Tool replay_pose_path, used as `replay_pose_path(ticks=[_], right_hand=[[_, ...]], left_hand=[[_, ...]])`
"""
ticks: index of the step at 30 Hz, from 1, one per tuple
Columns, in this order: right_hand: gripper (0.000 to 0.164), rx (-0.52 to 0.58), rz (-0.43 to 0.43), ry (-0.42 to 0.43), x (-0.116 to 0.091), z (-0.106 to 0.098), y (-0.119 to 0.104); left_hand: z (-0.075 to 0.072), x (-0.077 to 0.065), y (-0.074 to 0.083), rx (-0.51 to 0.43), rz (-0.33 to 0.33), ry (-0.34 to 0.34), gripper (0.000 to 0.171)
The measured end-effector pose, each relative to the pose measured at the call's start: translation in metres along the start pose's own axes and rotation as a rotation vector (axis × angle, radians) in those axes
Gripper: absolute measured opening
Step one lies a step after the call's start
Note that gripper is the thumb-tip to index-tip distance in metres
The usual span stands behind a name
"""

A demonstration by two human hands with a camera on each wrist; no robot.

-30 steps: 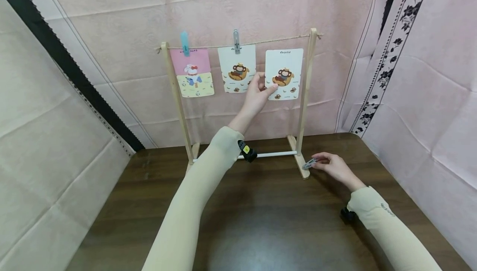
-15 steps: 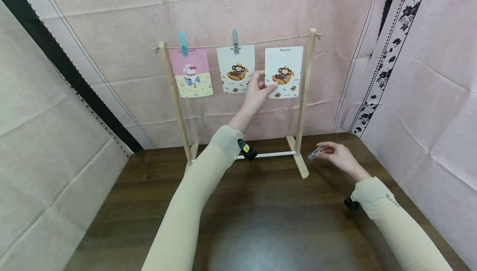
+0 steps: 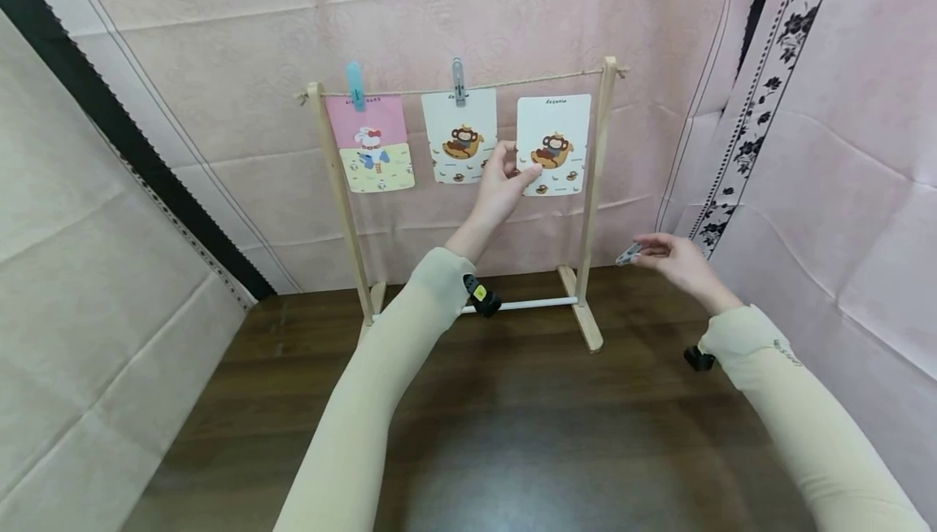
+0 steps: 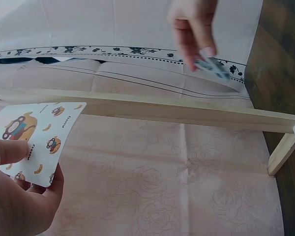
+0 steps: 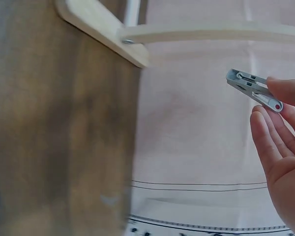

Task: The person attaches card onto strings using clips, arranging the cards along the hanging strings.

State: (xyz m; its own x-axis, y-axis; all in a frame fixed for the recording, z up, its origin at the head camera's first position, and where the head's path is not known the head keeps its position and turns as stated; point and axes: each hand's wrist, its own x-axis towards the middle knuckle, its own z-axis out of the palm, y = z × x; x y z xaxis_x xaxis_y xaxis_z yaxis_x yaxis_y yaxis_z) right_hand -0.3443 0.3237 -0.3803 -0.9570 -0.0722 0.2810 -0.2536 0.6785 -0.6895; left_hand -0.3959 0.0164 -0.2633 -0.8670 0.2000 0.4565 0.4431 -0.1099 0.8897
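My left hand [image 3: 501, 186] pinches the lower left edge of a white monkey card [image 3: 554, 121], holding it upright by the rope [image 3: 534, 80] near the right post. In the left wrist view the thumb lies across the printed front of that card [image 4: 51, 125]. My right hand [image 3: 681, 265] is off to the right of the frame, above the table. Between its thumb and fingers is a grey clothespin [image 5: 253, 88], its jaws pointing away from the palm. Another monkey card [image 3: 459, 121] hangs from a grey clothespin [image 3: 458, 80], and a pink-and-yellow card [image 3: 369, 129] from a blue clothespin [image 3: 355, 86].
A wooden frame [image 3: 591, 190] with two posts carries the rope. Its right foot [image 3: 586, 324] and white crossbar [image 3: 538, 303] stand low on the dark wooden table [image 3: 498, 426]. Pale cloth [image 3: 241, 44] hangs behind and at both sides.
My right hand has lifted the grey clothespin up from beside the frame's right foot and slightly to the right. The left hand and its card have stayed nearly in place.
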Motion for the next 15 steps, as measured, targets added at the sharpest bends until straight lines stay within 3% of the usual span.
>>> replay_pose_path(ticks=[15], right_hand=[[0.049,-0.019,-0.036,0.146,0.032,-0.061,-0.056]], left_hand=[[0.000,0.000,0.000,-0.011,0.000,0.007,0.026]])
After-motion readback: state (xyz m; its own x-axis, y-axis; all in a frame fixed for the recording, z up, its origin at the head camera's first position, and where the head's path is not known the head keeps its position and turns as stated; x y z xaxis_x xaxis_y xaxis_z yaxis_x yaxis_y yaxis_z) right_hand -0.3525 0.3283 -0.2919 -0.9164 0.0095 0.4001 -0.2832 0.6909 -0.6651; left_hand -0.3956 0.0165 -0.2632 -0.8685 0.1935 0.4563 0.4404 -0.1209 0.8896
